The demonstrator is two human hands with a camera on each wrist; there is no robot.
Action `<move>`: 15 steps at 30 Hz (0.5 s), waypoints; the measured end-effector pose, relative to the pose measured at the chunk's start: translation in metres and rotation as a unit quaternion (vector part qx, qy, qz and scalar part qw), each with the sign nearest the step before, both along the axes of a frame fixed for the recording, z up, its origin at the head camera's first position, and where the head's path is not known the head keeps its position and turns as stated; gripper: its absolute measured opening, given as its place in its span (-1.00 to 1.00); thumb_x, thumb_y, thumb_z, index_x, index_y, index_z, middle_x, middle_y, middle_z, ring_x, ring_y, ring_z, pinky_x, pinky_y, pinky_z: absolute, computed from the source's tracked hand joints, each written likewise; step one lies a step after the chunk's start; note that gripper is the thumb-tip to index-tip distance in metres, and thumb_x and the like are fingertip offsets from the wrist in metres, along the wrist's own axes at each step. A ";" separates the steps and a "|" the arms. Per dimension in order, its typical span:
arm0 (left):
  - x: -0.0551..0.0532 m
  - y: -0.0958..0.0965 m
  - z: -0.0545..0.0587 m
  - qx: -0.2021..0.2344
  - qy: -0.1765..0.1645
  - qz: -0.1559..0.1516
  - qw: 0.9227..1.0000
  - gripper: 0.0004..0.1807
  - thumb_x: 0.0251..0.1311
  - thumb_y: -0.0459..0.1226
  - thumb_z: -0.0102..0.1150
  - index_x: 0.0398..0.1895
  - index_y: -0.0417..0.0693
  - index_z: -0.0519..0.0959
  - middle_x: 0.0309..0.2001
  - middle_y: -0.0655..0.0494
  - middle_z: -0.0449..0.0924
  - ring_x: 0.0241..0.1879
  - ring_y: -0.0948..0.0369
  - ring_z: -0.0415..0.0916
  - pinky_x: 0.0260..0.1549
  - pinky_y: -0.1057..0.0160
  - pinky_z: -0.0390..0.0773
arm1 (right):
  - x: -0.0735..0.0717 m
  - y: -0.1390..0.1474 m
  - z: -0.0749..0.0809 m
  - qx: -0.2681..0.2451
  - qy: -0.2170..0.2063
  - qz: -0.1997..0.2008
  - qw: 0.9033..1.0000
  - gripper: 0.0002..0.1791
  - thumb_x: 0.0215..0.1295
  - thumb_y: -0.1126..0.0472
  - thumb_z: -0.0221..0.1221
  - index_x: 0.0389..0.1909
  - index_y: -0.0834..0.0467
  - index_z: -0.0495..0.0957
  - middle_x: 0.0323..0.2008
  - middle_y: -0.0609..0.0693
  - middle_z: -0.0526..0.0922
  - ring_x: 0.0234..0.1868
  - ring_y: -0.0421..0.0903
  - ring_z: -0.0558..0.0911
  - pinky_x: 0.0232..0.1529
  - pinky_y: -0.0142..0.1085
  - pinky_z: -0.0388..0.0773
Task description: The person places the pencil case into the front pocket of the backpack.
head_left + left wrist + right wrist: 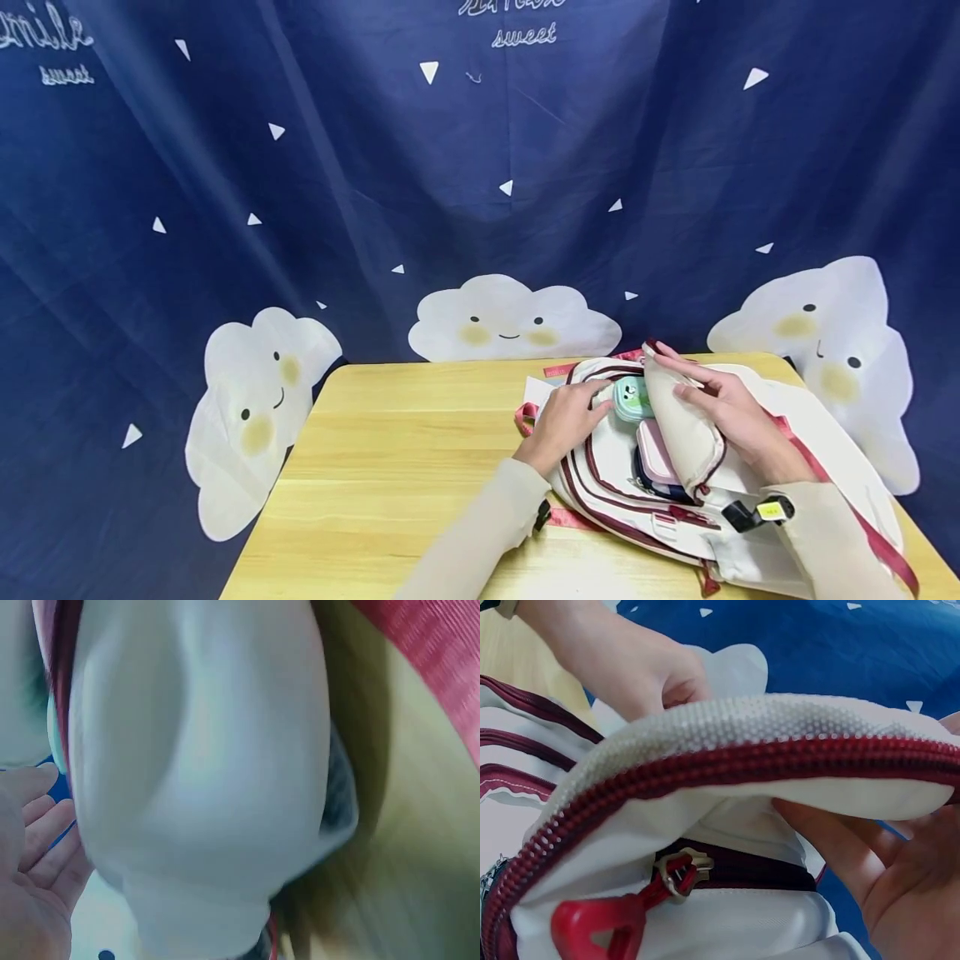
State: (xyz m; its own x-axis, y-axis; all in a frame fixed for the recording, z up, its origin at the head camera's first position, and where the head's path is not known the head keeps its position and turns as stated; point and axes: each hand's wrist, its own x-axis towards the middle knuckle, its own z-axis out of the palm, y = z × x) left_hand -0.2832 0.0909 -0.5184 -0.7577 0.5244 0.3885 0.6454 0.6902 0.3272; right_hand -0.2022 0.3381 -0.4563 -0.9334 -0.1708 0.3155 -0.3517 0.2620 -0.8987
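A white backpack [600,500] with dark red zips lies on the table, its front pocket unzipped. Inside the pocket a small mint-green case [632,398] with a panda picture sits above a pink case [657,454]; something dark navy lies under the pink one. My left hand [564,421] reaches over the pocket's left side, thumb and forefinger spread close beside the mint-green case. In the left wrist view its fingers [52,855] look loosely extended. My right hand [738,408] grips the pocket flap [678,417] near its top edge, thumb on one face and fingers on the other, folding it back.
The backpack covers the right part of the wooden table [390,450]. A red strap [847,500] trails along its right side, and a red zip pull [600,922] hangs from the flap. Behind the table hangs a dark blue curtain [510,167] with clouds.
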 end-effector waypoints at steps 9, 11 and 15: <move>-0.011 -0.031 0.007 0.021 -0.003 0.016 1.000 -0.68 0.56 -0.08 0.29 0.27 0.14 0.74 0.15 0.22 0.83 0.12 0.15 0.79 0.14 0.18 0.74 | -0.003 -0.019 0.003 0.072 0.051 0.021 0.996 -0.52 0.61 0.38 0.16 0.48 0.29 0.54 0.62 -0.06 0.42 0.59 -0.56 0.26 0.43 -0.73 0.16; -0.013 -0.037 0.009 0.022 -0.003 0.021 1.000 -0.68 0.56 -0.09 0.29 0.26 0.12 0.74 0.15 0.20 0.83 0.13 0.13 0.79 0.16 0.16 0.74 | -0.004 -0.027 0.004 0.107 0.072 0.018 0.992 -0.52 0.59 0.38 0.18 0.46 0.29 0.56 0.61 -0.04 0.44 0.58 -0.58 0.26 0.43 -0.76 0.13; -0.018 -0.049 0.013 0.022 0.000 0.031 0.999 -0.66 0.56 -0.09 0.28 0.27 0.08 0.74 0.13 0.15 0.84 0.12 0.09 0.79 0.16 0.13 0.74 | -0.001 -0.046 0.008 0.177 0.073 -0.020 0.981 -0.49 0.60 0.29 0.21 0.50 0.24 0.54 0.59 0.13 0.45 0.62 -0.32 0.34 0.41 -0.77 0.13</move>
State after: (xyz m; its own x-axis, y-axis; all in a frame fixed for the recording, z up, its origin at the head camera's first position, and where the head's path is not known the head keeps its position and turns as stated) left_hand -0.3012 0.0414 -0.5053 -0.7880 0.4594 0.4100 0.6024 0.7130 0.3589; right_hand -0.2032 0.2917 -0.4483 -0.8912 -0.2579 0.3732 -0.4525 0.5642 -0.6906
